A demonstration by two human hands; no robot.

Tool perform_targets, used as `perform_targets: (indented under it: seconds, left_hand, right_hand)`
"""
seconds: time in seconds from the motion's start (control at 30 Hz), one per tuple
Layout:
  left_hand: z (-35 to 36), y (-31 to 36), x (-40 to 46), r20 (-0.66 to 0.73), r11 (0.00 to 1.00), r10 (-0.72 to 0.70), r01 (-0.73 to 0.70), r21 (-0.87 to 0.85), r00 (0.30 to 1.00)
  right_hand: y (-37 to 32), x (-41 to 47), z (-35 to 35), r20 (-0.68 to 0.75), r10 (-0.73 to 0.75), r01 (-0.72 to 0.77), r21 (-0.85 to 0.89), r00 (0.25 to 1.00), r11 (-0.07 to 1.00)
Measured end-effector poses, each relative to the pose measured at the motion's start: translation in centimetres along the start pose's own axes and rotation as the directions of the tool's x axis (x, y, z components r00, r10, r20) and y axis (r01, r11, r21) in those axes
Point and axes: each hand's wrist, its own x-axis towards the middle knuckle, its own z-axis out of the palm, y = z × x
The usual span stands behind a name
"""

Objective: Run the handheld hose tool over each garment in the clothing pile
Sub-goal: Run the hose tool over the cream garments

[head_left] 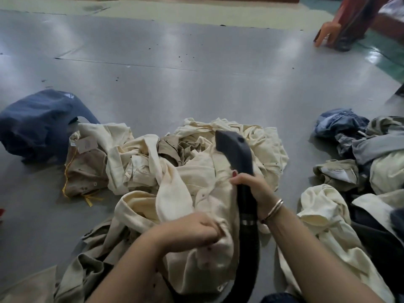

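R hand (251, 184) on hose tool (235, 149)

A dark hose tool (235, 149) stands angled over a crumpled cream garment pile (196, 171) on the floor.

Soft, diffuse overhead light; broad pale glare streaks lie across the grey floor (153, 68), with faint shadows beneath the clothing. Wide-angle bending curves the frame edges. The chair (336, 29) at upper right is smeared and blurred.
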Motion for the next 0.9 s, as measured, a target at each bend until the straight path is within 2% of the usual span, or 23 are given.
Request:
perform_targets:
  seconds: [0.03,0.07,0.1,0.13,0.17,0.2,0.23,0.27,0.3,0.37,0.43,0.47,0.53,0.6,0.67,0.73,0.77,0.8,0.87,0.9]
  left_hand:
    - [-0.7,-0.9,0.1,-0.101,0.989,-0.123,0.130,0.066,0.987]
    - [-1.5,-1.5,0.2,-0.244,0.943,-0.206,0.259,0.209,0.948]
    - [-2.2,-2.0,0.2,-0.419,0.870,-0.202,0.359,0.339,0.885]
    - [-2.7,-2.4,0.2,-0.603,0.841,-0.122,0.405,0.359,0.788]
    - [-2.9,-2.2,0.2,-0.745,0.890,-0.037,0.361,0.278,0.666]
    - [-3.0,-1.9,0.4,-0.818,0.961,0.000,0.227,0.159,0.575]
    - [-3.2,-1.5,0.8,-0.842,0.996,-0.015,0.086,0.037,0.539]
    - [-3.2,-1.0,1.5,-0.818,0.997,-0.062,-0.006,-0.080,0.572]
    - [-3.0,-0.6,2.2,-0.749,0.978,-0.138,-0.029,-0.206,0.648]
    - [-1.9,0.1,3.2,-0.497,0.891,-0.342,0.107,-0.441,0.797]
    - [-0.8,0.2,3.5,-0.238,0.789,-0.459,0.270,-0.552,0.856]
    - [-0.3,-0.2,4.0,-0.176,0.763,-0.465,0.291,-0.578,0.868]
    - [0.3,-0.3,4.5,-0.149,0.727,-0.398,0.212,-0.653,0.905]
    - [0.7,0.0,4.8,-0.189,0.699,-0.325,0.102,-0.707,0.927]
    - [0.8,0.5,4.8,-0.250,0.777,-0.293,0.077,-0.625,0.923]
    - [1.0,1.0,4.7,-0.358,0.756,-0.309,-0.001,-0.654,0.881]
    - [0.8,1.0,4.7,-0.380,0.651,-0.348,-0.071,-0.756,0.857]
    - [0.4,1.1,4.4,-0.370,0.504,-0.395,-0.139,-0.853,0.841]
    - [-1.0,0.9,3.6,-0.285,0.206,-0.412,-0.216,-0.954,0.865]
    - [-1.6,0.9,2.9,-0.254,0.140,-0.385,-0.216,-0.966,0.887]
  right_hand:
    - [-0.7,-0.6,-0.5,0.016,-0.031,0.031,0.040,0.999,0.999]
    - [-1.4,-1.2,-1.0,0.034,-0.055,0.053,0.067,0.998,0.996]
    - [-2.0,-1.8,-1.3,0.065,-0.074,0.070,0.063,0.995,0.996]
    - [-2.5,-2.7,-1.5,0.097,-0.080,0.077,0.035,0.992,0.996]
    - [-2.8,-3.4,-1.7,0.132,-0.086,0.085,0.016,0.988,0.996]
    - [-3.0,-4.1,-1.8,0.163,-0.099,0.099,0.009,0.982,0.995]
    - [-3.1,-4.8,-1.8,0.199,-0.128,0.127,0.019,0.972,0.992]
    - [-3.2,-5.5,-1.7,0.226,-0.160,0.156,0.035,0.961,0.987]
    - [-3.3,-6.0,-1.5,0.247,-0.185,0.177,0.054,0.951,0.983]
    - [-3.5,-6.8,-1.4,0.276,-0.205,0.185,0.096,0.939,0.978]
    - [-3.5,-7.2,-1.5,0.299,-0.216,0.185,0.129,0.929,0.974]
    - [-3.4,-7.3,-1.5,0.306,-0.216,0.184,0.131,0.927,0.974]
    - [-3.3,-7.3,-1.6,0.302,-0.212,0.192,0.095,0.929,0.977]
    - [-3.3,-7.3,-1.8,0.303,-0.240,0.233,0.059,0.922,0.971]
    - [-3.4,-7.3,-1.9,0.323,-0.275,0.281,0.029,0.905,0.959]
    - [-3.5,-7.3,-2.2,0.352,-0.294,0.315,-0.002,0.888,0.949]
    - [-3.5,-7.3,-2.6,0.364,-0.303,0.328,-0.009,0.881,0.944]
    - [-3.6,-7.3,-2.9,0.362,-0.314,0.341,-0.012,0.878,0.940]
    - [-3.6,-7.1,-3.9,0.284,-0.332,0.353,-0.023,0.900,0.936]
    - [-3.6,-6.8,-4.6,0.212,-0.332,0.344,-0.026,0.919,0.938]
